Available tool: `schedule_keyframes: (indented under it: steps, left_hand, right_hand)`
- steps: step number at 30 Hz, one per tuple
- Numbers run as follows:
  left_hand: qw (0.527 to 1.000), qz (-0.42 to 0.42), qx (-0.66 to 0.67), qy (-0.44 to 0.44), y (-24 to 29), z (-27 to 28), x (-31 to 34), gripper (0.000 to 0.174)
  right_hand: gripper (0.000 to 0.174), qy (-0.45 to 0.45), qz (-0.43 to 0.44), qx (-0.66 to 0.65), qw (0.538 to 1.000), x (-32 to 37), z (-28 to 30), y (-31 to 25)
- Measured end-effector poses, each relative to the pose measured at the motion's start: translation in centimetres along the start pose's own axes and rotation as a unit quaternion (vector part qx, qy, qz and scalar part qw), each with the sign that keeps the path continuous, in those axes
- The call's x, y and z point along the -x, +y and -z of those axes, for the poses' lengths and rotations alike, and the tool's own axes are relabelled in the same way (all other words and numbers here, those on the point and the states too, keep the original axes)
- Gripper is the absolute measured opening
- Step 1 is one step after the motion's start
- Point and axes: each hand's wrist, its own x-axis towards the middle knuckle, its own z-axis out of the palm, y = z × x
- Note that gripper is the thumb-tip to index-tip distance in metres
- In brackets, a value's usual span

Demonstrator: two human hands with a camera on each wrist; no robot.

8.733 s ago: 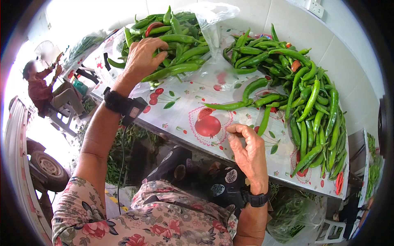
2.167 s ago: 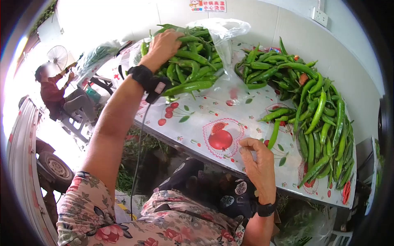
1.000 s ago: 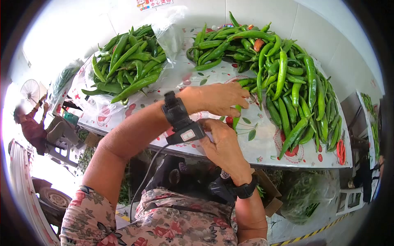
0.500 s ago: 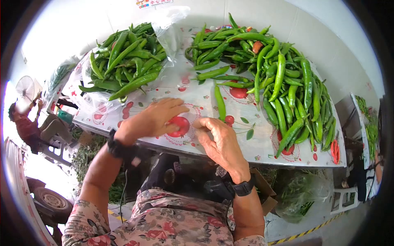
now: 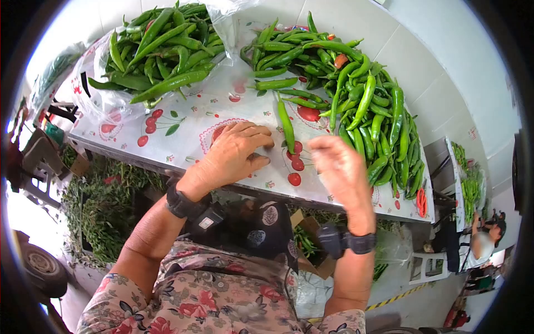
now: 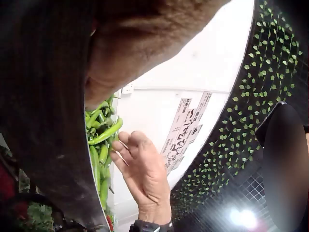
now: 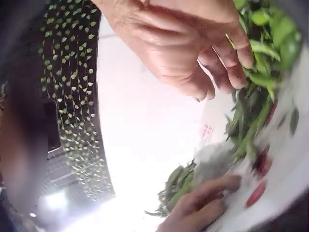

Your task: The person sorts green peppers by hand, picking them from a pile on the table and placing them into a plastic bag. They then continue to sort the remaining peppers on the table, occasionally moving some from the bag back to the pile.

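My left hand (image 5: 236, 150) lies low over the tablecloth's printed red fruit, fingers loosely bent and nothing visible in them. To its right, my blurred right hand (image 5: 339, 170) is raised near the table's front; the right wrist view shows its fingers (image 7: 227, 63) relaxed and holding nothing. One green chili pepper (image 5: 285, 125) lies lengthwise between the hands. Just beyond it, several more loose peppers (image 5: 278, 83) lie beside the large pepper pile (image 5: 384, 119) on the right. At the back left, a heap of peppers (image 5: 167, 55) fills an opened plastic bag (image 5: 225, 28).
The patterned tablecloth (image 5: 192, 125) covers a table against a tiled wall. Red bands (image 5: 421, 202) lie at its right corner. Below stand a cardboard box (image 5: 317, 261) and leafy greens (image 5: 105, 206). A white stool (image 5: 428, 267) is at lower right, near another person (image 5: 481, 245).
My left hand left the bagged peppers, reached across to the right pile, then drew back left. Several peppers now lie loose before that pile. My right hand has moved right, away from the left.
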Motion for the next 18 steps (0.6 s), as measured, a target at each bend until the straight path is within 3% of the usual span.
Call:
schedule_keyframes:
  steps: [1,3,5,10,13,18]
  left_hand:
    - [1.000,-0.001,0.002,0.002,0.0,-0.1,0.1,0.033]
    - [1.000,-0.006,0.003,0.007,-0.1,-0.2,0.1,0.032]
    - [1.000,-0.002,0.004,0.006,-0.1,-0.3,0.1,0.031]
    - [1.000,-0.007,-0.002,0.011,-0.2,-0.3,0.3,0.031]
    - [1.000,-0.010,0.003,0.009,-0.3,-0.4,0.3,0.031]
    - [1.000,-0.008,0.005,0.005,-0.2,-0.2,0.3,0.032]
  right_hand:
    - [0.022,0.047,0.000,0.001,0.999,-0.1,1.6,-0.6]
    - [0.021,0.128,-0.013,0.138,0.982,-1.2,5.0,0.5]
    - [0.023,0.152,-0.017,0.197,0.969,-2.6,7.8,2.2]
    - [0.036,0.062,-0.108,0.297,0.947,-6.0,8.6,3.4]
    - [0.041,0.049,-0.017,0.373,0.927,-7.6,6.7,4.2]
    - [0.032,-0.071,0.002,0.391,0.918,-9.2,1.9,2.1]
